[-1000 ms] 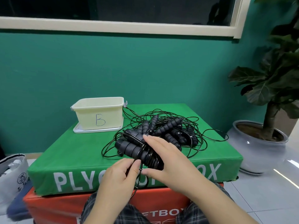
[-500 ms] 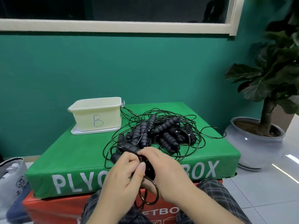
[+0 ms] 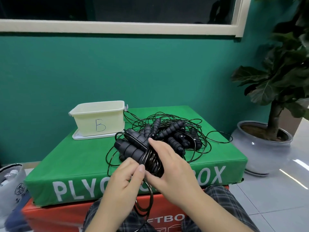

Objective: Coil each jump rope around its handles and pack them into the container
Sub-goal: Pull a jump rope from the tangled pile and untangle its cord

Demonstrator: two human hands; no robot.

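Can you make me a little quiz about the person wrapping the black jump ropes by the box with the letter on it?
1. What letter is written on the cream container?
2. True or false: the container stands to the left of the jump rope pile on the green plyo box.
3. Which hand holds the jump rope handles: A) the left hand, B) the right hand?

Key: 1. B. 2. True. 3. B; the left hand pinches the cord instead.

Rope tangle (image 3: pixel 175 133) beside open container (image 3: pixel 98 120).
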